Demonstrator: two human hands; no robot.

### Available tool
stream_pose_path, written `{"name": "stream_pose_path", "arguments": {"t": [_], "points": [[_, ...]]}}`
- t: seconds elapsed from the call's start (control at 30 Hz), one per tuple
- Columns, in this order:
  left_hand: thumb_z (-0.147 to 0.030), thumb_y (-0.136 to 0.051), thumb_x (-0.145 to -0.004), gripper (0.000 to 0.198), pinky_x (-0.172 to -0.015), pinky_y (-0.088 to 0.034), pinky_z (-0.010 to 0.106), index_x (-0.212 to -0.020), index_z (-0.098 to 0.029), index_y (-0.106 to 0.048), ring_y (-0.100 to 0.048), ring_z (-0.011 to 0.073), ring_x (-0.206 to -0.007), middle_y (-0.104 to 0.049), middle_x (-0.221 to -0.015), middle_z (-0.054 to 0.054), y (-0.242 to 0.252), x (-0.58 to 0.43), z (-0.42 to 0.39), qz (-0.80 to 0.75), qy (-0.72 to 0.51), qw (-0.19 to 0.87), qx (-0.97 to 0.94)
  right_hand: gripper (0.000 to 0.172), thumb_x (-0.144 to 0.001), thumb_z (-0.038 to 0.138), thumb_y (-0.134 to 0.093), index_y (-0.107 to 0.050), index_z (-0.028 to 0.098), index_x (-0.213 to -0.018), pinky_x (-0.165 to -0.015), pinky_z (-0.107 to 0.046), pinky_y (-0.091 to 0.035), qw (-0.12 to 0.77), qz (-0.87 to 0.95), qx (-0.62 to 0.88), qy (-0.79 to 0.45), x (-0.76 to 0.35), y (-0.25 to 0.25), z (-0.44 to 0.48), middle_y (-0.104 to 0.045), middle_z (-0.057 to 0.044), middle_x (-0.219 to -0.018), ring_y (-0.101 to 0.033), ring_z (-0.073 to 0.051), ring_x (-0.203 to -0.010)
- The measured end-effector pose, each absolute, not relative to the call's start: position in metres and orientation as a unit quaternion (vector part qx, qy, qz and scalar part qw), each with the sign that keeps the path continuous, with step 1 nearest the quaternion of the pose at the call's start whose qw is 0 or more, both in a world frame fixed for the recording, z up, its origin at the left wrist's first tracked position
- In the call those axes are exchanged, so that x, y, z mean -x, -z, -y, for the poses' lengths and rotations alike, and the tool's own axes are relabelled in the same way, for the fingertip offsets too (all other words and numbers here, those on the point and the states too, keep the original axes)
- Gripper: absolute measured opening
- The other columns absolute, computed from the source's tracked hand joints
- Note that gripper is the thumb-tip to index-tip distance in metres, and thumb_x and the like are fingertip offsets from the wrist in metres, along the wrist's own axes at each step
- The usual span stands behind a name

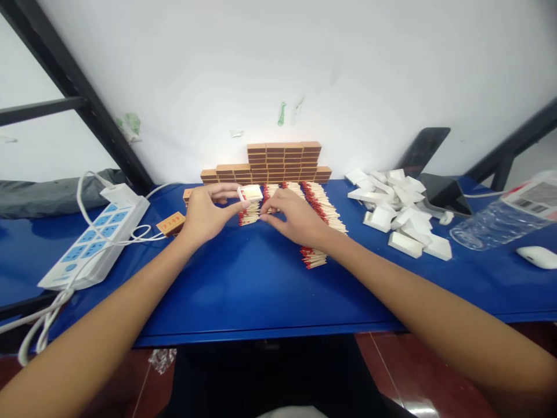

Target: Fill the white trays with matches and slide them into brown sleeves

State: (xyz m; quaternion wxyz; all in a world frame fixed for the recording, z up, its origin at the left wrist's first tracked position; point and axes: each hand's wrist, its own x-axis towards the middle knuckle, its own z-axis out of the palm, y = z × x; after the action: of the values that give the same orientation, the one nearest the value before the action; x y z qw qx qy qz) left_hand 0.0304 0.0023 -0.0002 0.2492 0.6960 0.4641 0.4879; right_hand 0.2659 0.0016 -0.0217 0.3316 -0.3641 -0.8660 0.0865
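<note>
Left hand (202, 213) pinches the tray (251, 193), right hand (298, 216) narrow, its grip unclear; one low sweep could scatter those matches (322, 203)!

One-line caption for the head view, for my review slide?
Left hand holding a white tray, right hand beside it, near red-tipped matches on a blue table.
</note>
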Motion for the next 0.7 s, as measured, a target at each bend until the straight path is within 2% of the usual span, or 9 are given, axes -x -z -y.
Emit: {"name": "stream_pose_path", "arguments": {"t": [0.13,0.4,0.57,0.7], "points": [[-0.05,-0.098,-0.067,0.058,-0.091,-0.065,0.04,-0.11,-0.016,-0.081,-0.08,0.034,-0.107,-0.083,-0.113,0.015,0.0,-0.03,-0.003,-0.47,-0.49,0.252,-0.689,0.01,-0.101,0.023,-0.068,-0.073,0.021,-0.109,-0.095,-0.042,-0.047,0.267,0.897,0.346,-0.07,-0.256,0.035,-0.007,-0.064,-0.01,-0.105,-0.057,-0.028,-0.108],[-0.05,-0.098,-0.067,0.059,-0.096,-0.064,0.042,-0.111,-0.015,-0.081,-0.079,0.0335,-0.108,-0.083,-0.114,0.015,0.004,-0.028,-0.007,-0.459,-0.494,0.262,-0.691,0.01,-0.102,0.014,-0.061,-0.069,0.019,-0.096,-0.094,-0.041,-0.048,0.259,0.89,0.36,-0.103,-0.251,0.037,-0.005,-0.062,-0.01,-0.104,-0.057,-0.026,-0.106],[-0.049,-0.098,-0.067,0.058,-0.094,-0.064,0.041,-0.112,-0.016,-0.081,-0.08,0.033,-0.107,-0.083,-0.113,0.015,0.003,-0.028,-0.006,-0.462,-0.494,0.259,-0.69,0.014,-0.104,0.016,-0.057,-0.066,0.019,-0.094,-0.095,-0.042,-0.048,0.232,0.899,0.359,-0.098,-0.256,0.032,-0.001,-0.063,-0.01,-0.101,-0.057,-0.027,-0.106],[-0.048,-0.097,-0.069,0.056,-0.093,-0.064,0.04,-0.112,-0.016,-0.081,-0.08,0.0328,-0.107,-0.083,-0.112,0.014,0.006,-0.027,-0.008,-0.462,-0.492,0.252,-0.694,0.013,-0.105,0.019,-0.056,-0.065,0.02,-0.095,-0.094,-0.042,-0.048,0.256,0.891,0.358,-0.107,-0.254,0.028,0.006,-0.064,-0.01,-0.103,-0.057,-0.027,-0.105]]}}
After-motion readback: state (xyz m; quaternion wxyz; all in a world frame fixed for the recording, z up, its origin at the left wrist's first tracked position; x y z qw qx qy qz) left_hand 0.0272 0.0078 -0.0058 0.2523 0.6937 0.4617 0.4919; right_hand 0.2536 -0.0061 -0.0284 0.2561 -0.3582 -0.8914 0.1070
